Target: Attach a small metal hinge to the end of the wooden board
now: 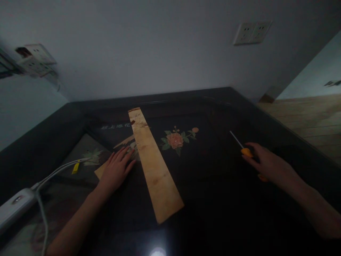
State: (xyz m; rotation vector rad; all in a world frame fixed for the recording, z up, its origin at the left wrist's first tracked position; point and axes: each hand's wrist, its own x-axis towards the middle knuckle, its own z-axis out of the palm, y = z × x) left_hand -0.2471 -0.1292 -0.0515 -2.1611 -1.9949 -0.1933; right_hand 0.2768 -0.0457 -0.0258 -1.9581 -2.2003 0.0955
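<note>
At the far left a white power strip (14, 206) lies on the dark glossy table (226, 213), its cable running toward a yellow tag (75, 168). The left hand (115, 170) rests flat and open, fingers spread, just beside a long tan wooden strip (153, 165) lying diagonally. A rose motif (176, 139) shows beyond. The right hand (263, 163) grips a yellow-handled screwdriver (246, 151), shaft pointing away.
</note>
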